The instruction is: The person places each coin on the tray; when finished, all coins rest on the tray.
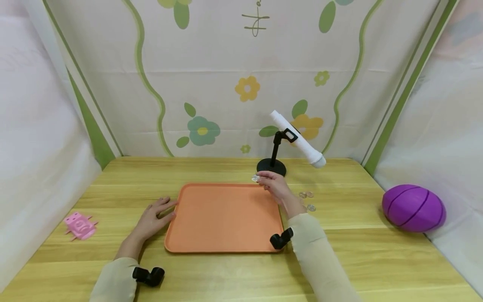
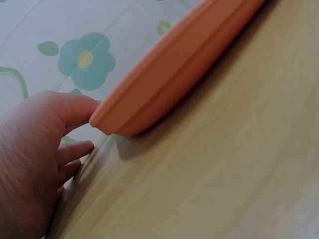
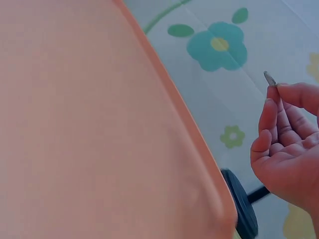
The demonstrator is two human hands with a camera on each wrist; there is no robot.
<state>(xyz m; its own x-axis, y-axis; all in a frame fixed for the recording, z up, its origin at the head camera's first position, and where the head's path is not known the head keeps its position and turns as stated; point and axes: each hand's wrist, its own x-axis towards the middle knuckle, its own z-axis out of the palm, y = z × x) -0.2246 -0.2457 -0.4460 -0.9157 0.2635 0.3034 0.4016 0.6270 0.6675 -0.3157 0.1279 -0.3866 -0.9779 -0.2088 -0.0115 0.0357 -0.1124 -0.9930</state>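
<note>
An orange tray (image 1: 211, 241) lies in the middle of the wooden table. My left hand (image 1: 156, 214) rests flat on the table with straight fingers against the tray's left rim (image 2: 164, 74). My right hand (image 1: 274, 184) hovers over the tray's far right corner (image 3: 199, 149) and pinches a small silver coin (image 1: 255, 178) between thumb and fingertips; the coin (image 3: 269, 78) shows edge-on in the right wrist view. Three more coins (image 1: 306, 195) lie on the table right of the tray.
A black stand (image 1: 271, 166) holding a tilted white tube (image 1: 298, 139) is just behind the tray. A purple ball (image 1: 413, 207) sits at the right edge, a pink toy (image 1: 80, 225) at the left. Fabric walls enclose the table.
</note>
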